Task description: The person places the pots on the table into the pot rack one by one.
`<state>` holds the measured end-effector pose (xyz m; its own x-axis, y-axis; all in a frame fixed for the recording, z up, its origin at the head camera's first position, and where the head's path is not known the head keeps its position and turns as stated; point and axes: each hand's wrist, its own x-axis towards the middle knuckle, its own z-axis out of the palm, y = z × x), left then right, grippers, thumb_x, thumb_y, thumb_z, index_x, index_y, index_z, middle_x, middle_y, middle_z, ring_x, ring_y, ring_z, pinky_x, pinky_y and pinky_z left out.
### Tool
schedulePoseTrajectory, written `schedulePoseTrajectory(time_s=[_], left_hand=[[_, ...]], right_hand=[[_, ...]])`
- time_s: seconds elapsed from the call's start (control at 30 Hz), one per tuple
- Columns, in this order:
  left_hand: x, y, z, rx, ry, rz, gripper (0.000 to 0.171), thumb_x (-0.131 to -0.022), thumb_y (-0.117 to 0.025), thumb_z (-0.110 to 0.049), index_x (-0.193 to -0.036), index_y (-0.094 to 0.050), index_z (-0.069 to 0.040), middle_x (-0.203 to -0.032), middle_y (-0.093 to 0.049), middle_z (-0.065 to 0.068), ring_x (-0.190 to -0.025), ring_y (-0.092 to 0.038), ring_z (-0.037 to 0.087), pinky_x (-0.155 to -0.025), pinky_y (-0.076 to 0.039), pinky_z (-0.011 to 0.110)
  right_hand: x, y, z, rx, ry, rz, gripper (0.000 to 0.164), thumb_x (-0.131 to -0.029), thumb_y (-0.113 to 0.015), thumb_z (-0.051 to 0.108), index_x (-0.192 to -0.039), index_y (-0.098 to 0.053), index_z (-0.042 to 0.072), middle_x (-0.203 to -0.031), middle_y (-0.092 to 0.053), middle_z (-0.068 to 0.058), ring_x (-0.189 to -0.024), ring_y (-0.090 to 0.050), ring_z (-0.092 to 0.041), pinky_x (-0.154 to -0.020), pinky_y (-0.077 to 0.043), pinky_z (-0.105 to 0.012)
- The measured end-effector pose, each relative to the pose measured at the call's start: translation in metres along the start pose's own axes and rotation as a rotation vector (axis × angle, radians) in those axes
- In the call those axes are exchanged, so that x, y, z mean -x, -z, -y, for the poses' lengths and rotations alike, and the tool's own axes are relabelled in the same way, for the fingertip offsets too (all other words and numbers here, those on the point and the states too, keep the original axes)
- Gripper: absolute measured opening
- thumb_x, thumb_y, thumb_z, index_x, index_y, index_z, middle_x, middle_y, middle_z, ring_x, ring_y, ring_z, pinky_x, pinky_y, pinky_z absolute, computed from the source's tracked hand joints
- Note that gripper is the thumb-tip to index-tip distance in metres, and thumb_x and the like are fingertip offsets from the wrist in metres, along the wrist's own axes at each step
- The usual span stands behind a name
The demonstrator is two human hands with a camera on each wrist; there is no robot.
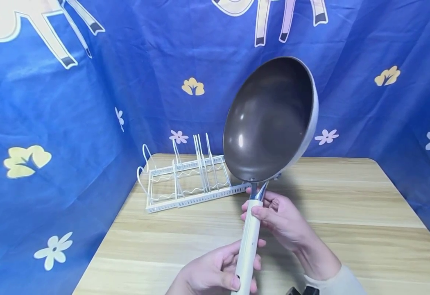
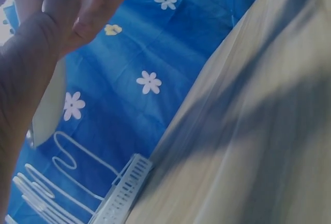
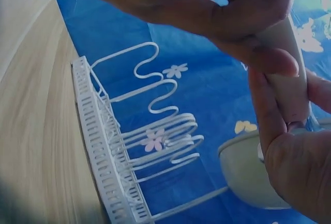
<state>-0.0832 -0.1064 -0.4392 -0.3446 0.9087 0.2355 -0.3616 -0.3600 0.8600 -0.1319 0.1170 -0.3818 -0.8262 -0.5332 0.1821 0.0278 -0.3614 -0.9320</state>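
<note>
A frying pan (image 1: 270,119) is held up off the table, its dark inside facing me and its pale handle (image 1: 249,241) slanting down. My left hand (image 1: 215,270) grips the lower part of the handle, thumb across the front and fingers behind. Higher up, my right hand (image 1: 283,219) holds the handle near its metal neck, with the thumb on the front. The right wrist view shows both hands on the handle and the pan's light outer side (image 3: 251,175). In the left wrist view, the hands hide most of the handle.
A white wire rack (image 1: 189,180) with upright dividers stands on the wooden table (image 1: 347,196), left of the pan. Part of it is behind the pan. Blue patterned cloth (image 1: 156,61) hangs at the back and on both sides.
</note>
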Motion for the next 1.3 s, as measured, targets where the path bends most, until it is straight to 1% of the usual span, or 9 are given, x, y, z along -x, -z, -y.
schedulePoseTrajectory(time_s=[0.17, 0.3, 0.43, 0.63, 0.73, 0.87, 1.03, 1.17, 1.3], left_hand=[[0.007, 0.005, -0.004, 0.005, -0.022, 0.019, 0.081, -0.097, -0.063, -0.009, -0.159, -0.010, -0.006, -0.131, -0.052, -0.010, -0.112, -0.069, 0.009, -0.094, -0.054, 0.020], [0.010, 0.007, -0.007, 0.017, -0.031, 0.020, 0.079, -0.096, -0.062, -0.006, -0.157, -0.012, -0.006, -0.128, -0.053, -0.010, -0.110, -0.069, 0.009, -0.095, -0.055, 0.024], [0.013, 0.009, -0.011, 0.025, -0.039, 0.034, 0.076, -0.097, -0.060, -0.004, -0.156, -0.013, -0.008, -0.126, -0.052, -0.010, -0.110, -0.068, 0.008, -0.098, -0.056, 0.028], [0.019, 0.011, -0.015, 0.029, -0.044, 0.061, 0.069, -0.097, -0.057, -0.001, -0.154, -0.017, -0.012, -0.125, -0.049, -0.011, -0.113, -0.066, 0.006, -0.101, -0.054, 0.028], [0.021, 0.014, -0.016, 0.030, -0.040, 0.070, 0.067, -0.097, -0.057, -0.001, -0.152, -0.020, -0.013, -0.125, -0.050, -0.012, -0.114, -0.066, 0.006, -0.102, -0.054, 0.029], [0.023, 0.017, -0.016, 0.033, -0.045, 0.084, 0.065, -0.097, -0.057, 0.000, -0.151, -0.022, -0.013, -0.125, -0.051, -0.013, -0.114, -0.066, 0.006, -0.101, -0.056, 0.032], [0.024, 0.021, -0.015, 0.065, -0.048, 0.098, 0.064, -0.097, -0.057, -0.001, -0.149, -0.023, -0.015, -0.125, -0.051, -0.013, -0.114, -0.065, 0.006, -0.100, -0.056, 0.034], [0.024, 0.023, -0.014, 0.097, -0.043, 0.100, 0.063, -0.097, -0.059, -0.003, -0.148, -0.024, -0.017, -0.123, -0.051, -0.013, -0.113, -0.064, 0.006, -0.100, -0.056, 0.035], [0.025, 0.025, -0.014, 0.127, -0.044, 0.109, 0.063, -0.097, -0.059, -0.003, -0.147, -0.025, -0.019, -0.123, -0.049, -0.013, -0.113, -0.063, 0.006, -0.101, -0.055, 0.035]], right_hand=[[-0.010, -0.012, 0.001, 0.077, -0.088, -0.088, 0.052, -0.096, -0.064, 0.006, -0.142, -0.042, -0.004, -0.106, -0.070, -0.004, -0.096, -0.074, -0.020, -0.089, -0.062, -0.034], [-0.018, -0.019, 0.002, 0.132, -0.113, -0.128, 0.054, -0.094, -0.067, 0.009, -0.141, -0.044, -0.004, -0.104, -0.072, -0.003, -0.094, -0.074, -0.020, -0.086, -0.063, -0.035], [-0.026, -0.025, 0.001, 0.153, -0.121, -0.130, 0.057, -0.093, -0.069, 0.010, -0.142, -0.043, -0.007, -0.106, -0.072, -0.005, -0.093, -0.075, -0.021, -0.086, -0.063, -0.038], [-0.035, -0.034, -0.002, 0.181, -0.139, -0.129, 0.057, -0.092, -0.072, 0.011, -0.140, -0.046, -0.007, -0.111, -0.071, -0.013, -0.093, -0.076, -0.026, -0.087, -0.063, -0.042], [-0.038, -0.037, -0.003, 0.187, -0.146, -0.135, 0.055, -0.091, -0.073, 0.011, -0.137, -0.049, -0.007, -0.108, -0.072, -0.012, -0.093, -0.076, -0.027, -0.086, -0.063, -0.042], [-0.042, -0.041, -0.006, 0.198, -0.154, -0.145, 0.054, -0.090, -0.074, 0.012, -0.134, -0.051, -0.007, -0.104, -0.073, -0.009, -0.090, -0.076, -0.024, -0.083, -0.064, -0.041], [-0.045, -0.042, -0.009, 0.214, -0.162, -0.161, 0.052, -0.089, -0.076, 0.013, -0.131, -0.053, -0.005, -0.101, -0.073, -0.009, -0.090, -0.076, -0.024, -0.081, -0.064, -0.042], [-0.049, -0.043, -0.012, 0.225, -0.166, -0.172, 0.052, -0.088, -0.075, 0.012, -0.132, -0.053, -0.004, -0.099, -0.071, -0.010, -0.088, -0.075, -0.023, -0.078, -0.065, -0.038], [-0.053, -0.043, -0.016, 0.239, -0.166, -0.174, 0.056, -0.089, -0.075, 0.013, -0.136, -0.050, -0.005, -0.099, -0.070, -0.008, -0.087, -0.075, -0.021, -0.075, -0.064, -0.034]])
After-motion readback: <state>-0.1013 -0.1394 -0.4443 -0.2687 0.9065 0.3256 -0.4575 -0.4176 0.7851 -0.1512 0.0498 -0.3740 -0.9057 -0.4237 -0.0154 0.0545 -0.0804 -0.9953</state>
